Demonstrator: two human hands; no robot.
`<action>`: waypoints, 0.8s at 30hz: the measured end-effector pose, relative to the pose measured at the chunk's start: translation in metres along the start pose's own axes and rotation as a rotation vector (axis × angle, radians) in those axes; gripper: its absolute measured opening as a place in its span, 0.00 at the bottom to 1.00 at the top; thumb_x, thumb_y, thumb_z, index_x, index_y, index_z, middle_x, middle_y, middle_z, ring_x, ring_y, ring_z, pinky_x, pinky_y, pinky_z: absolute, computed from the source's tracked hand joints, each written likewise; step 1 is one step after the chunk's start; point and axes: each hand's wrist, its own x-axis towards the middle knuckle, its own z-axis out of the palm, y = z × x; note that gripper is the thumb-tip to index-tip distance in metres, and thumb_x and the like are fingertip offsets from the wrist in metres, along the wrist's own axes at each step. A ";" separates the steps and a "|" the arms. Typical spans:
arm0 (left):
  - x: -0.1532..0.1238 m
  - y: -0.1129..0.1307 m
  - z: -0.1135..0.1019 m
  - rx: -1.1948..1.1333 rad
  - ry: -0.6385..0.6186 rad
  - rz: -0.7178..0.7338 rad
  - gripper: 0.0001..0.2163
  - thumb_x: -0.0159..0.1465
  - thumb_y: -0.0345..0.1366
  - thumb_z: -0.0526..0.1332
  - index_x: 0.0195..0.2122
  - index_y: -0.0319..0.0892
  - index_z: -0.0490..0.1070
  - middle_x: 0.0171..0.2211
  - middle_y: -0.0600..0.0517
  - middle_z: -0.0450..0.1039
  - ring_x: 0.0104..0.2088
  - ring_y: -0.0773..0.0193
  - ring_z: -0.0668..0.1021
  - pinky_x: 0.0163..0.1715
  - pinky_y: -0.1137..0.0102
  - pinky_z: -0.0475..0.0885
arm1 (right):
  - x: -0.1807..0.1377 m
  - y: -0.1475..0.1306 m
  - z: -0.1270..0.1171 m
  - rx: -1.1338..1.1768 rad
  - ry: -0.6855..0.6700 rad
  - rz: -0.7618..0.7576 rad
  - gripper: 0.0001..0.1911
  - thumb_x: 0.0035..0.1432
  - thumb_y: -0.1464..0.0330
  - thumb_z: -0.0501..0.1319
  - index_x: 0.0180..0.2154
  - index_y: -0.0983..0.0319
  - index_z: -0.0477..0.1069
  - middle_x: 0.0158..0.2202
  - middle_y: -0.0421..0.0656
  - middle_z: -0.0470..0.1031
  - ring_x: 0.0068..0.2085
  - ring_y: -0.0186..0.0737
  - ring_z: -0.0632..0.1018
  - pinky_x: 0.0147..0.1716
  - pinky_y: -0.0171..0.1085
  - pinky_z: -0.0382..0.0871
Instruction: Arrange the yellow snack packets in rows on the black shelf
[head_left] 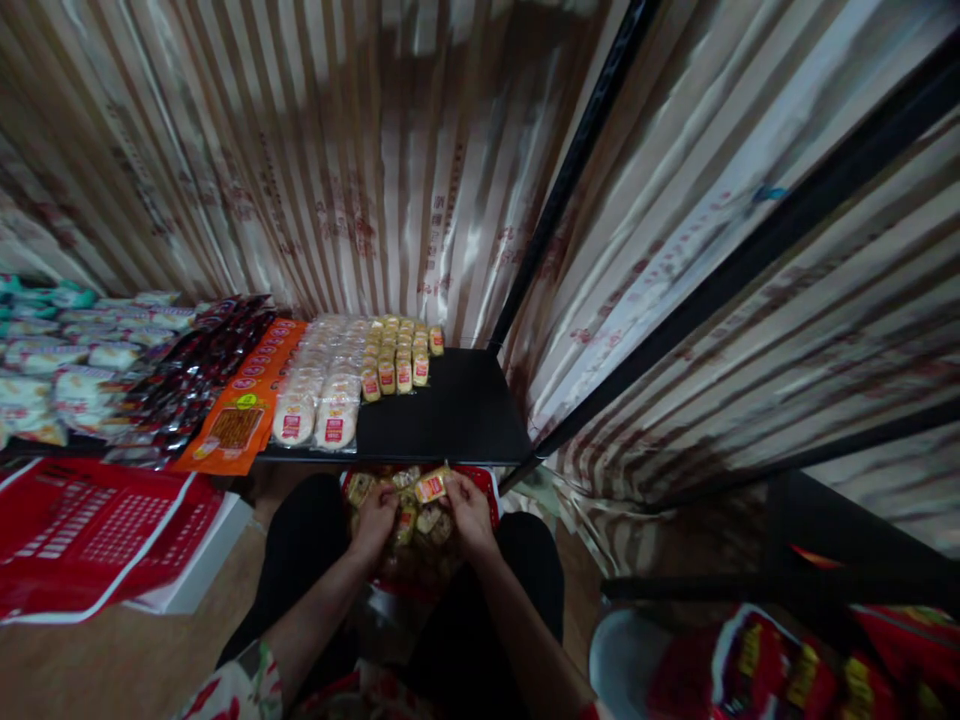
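Observation:
My left hand [375,520] and my right hand [469,512] are low in the middle of the view, both over a red container [486,490] full of small yellow snack packets [420,525]. The right hand's fingers pinch one yellow packet with a red label [431,487] at its top edge. The left hand is curled down among the packets in the container; what it grips is hidden. Just above them is a black shelf [450,410] carrying rows of the same small yellow packets [397,355].
On the shelf, from left: pale wrapped snacks [67,360], dark red packets [195,370], orange packs [251,400], round white cakes [319,390]. A red basket lid [90,530] lies at left. Striped plastic sheeting [337,150] and black frame bars [577,160] surround the shelf. Red snack bags [757,665] lie at lower right.

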 end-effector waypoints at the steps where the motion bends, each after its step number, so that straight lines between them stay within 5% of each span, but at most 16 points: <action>1: -0.003 0.004 0.002 -0.102 -0.060 -0.054 0.10 0.61 0.32 0.53 0.41 0.40 0.69 0.33 0.50 0.76 0.32 0.65 0.78 0.31 0.71 0.73 | -0.001 -0.003 0.000 0.018 0.015 0.016 0.22 0.44 0.52 0.62 0.36 0.62 0.73 0.32 0.45 0.78 0.32 0.43 0.79 0.33 0.40 0.74; 6: -0.015 0.026 0.007 -0.443 -0.250 -0.121 0.12 0.62 0.36 0.54 0.46 0.38 0.66 0.29 0.51 0.74 0.27 0.69 0.77 0.26 0.76 0.71 | -0.004 -0.011 0.004 0.134 0.036 0.054 0.21 0.41 0.53 0.64 0.32 0.63 0.72 0.30 0.45 0.77 0.32 0.42 0.79 0.33 0.40 0.75; 13: -0.008 0.046 0.007 -0.518 -0.153 -0.020 0.11 0.59 0.32 0.57 0.42 0.35 0.66 0.30 0.51 0.73 0.25 0.72 0.75 0.21 0.79 0.67 | -0.001 -0.005 0.002 0.189 0.076 0.068 0.23 0.43 0.55 0.64 0.39 0.62 0.69 0.38 0.48 0.77 0.36 0.43 0.79 0.36 0.41 0.75; 18: 0.003 0.058 0.006 -0.460 -0.137 0.034 0.09 0.57 0.30 0.56 0.40 0.39 0.67 0.28 0.53 0.72 0.27 0.70 0.76 0.22 0.79 0.68 | 0.004 -0.009 -0.002 -0.036 -0.007 -0.047 0.22 0.52 0.57 0.56 0.46 0.61 0.66 0.39 0.49 0.77 0.37 0.44 0.79 0.34 0.41 0.75; 24: 0.017 0.084 0.003 -0.189 -0.036 0.299 0.12 0.54 0.26 0.55 0.40 0.39 0.69 0.32 0.52 0.70 0.29 0.71 0.74 0.31 0.76 0.71 | 0.014 -0.045 -0.009 -0.591 0.116 -0.420 0.24 0.51 0.64 0.58 0.51 0.62 0.66 0.49 0.49 0.71 0.50 0.47 0.71 0.50 0.47 0.65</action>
